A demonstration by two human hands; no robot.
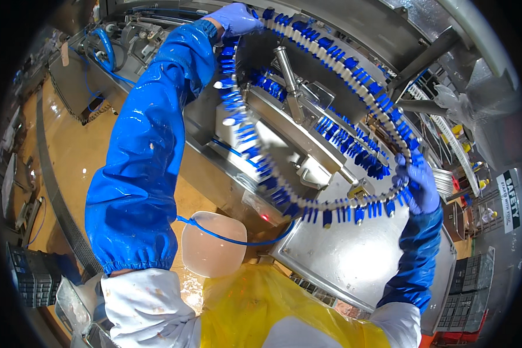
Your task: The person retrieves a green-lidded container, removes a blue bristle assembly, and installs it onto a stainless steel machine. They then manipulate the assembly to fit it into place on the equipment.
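Note:
A long looped chain with pale links and blue fins hangs between my gloved hands, above a metal machine. At the far side, my left hand is closed on the upper left bend of the loop, the arm stretched out. Nearer and to the right, my right hand grips the loop's right bend, fingers wrapped round it and partly hidden by the fins. Inside the loop's outline, a second blue-finned chain sits in the machine along a metal bar. A metal rod stands beside that bar.
A metal table lies below the loop. A pale, translucent rounded container is at lower middle, with a blue cord across it. Dark crates stand at lower left, more crates at right. Blue hose runs upper left.

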